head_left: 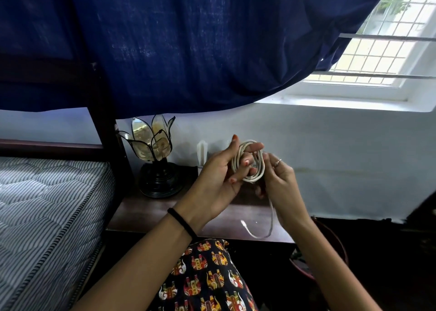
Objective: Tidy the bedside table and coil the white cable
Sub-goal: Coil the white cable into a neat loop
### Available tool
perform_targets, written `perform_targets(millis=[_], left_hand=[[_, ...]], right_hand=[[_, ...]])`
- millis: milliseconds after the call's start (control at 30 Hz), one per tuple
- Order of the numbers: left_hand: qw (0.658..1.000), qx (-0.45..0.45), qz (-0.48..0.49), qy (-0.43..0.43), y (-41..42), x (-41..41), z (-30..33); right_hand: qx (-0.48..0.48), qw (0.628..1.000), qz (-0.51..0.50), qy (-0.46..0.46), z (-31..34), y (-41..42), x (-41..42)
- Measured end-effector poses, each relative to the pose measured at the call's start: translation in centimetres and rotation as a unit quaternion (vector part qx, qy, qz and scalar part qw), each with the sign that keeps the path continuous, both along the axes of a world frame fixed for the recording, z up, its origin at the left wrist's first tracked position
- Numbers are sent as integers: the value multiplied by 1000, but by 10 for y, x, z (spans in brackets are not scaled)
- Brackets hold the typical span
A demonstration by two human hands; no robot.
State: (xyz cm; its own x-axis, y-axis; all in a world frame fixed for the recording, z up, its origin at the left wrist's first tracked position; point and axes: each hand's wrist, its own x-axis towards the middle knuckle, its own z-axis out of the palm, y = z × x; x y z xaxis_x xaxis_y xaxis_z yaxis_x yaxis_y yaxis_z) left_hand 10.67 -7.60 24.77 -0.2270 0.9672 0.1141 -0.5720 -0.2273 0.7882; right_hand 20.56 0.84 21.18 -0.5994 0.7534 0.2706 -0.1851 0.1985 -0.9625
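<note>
White cable (249,162): wound in several loops around the fingers of the left hand, held up above the bedside table; one loose tail drops from the coil, curves low over the table's front edge and ends in a small plug that hangs free.
Left hand (219,178): palm turned toward the camera, fingers stretched through the middle of the coil, thumb pointing up beside the loops; the fingers carry the coil rather than clench it. A black band sits on the wrist.
Right hand (278,176): just right of the coil, fingers bent in, pinching the outer strands of the cable near the lower right of the loops; a ring shows on one finger.
Bedside table (146,214): dark wood top, below both hands, set between the bed and the white wall.
Lamp (153,150): glass petals on a black round base, standing at the table's back left corner, well apart from the hands.
White holder (202,153): a pale upright thing at the back of the table, partly hidden behind the left hand; what it is I cannot tell.
Mattress (47,216): striped grey and white, at the left, beside the table.
Curtain (188,39): deep blue cloth hanging across the top, with the barred window (387,51) at the right.
Patterned cloth (207,280): black with red and yellow figures, low in the middle, between the forearms.
</note>
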Motion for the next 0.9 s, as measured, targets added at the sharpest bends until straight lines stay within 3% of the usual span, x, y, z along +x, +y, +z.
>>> perform_targets(millis=[100,200,300,400,500,633,767,900], left_hand=[[998,17,5,-52,4,1,0],[997,19,63,-44,8,0,-2],[992,19,121,5,13,-5,-3],[979,-11,159,124,13,-10,-10],[935,-83,187,288,9,-12,-22],[848,-123,197,476,3,-17,-35],[794,-110,183,569,-5,-22,-38],[766,-118,147,615,-13,-27,-41]], right_hand=[[-7,999,20,-48,-18,-10,-2],[4,984,53,-171,-32,-20,-5],[71,942,101,-312,-45,-34,-3],[189,908,109,-357,-46,-44,4],[247,875,97,-405,-31,-45,5],[340,835,33,-432,-5,-41,11],[384,819,-28,-425,19,-29,19],[402,818,-70,-406,40,-14,25]])
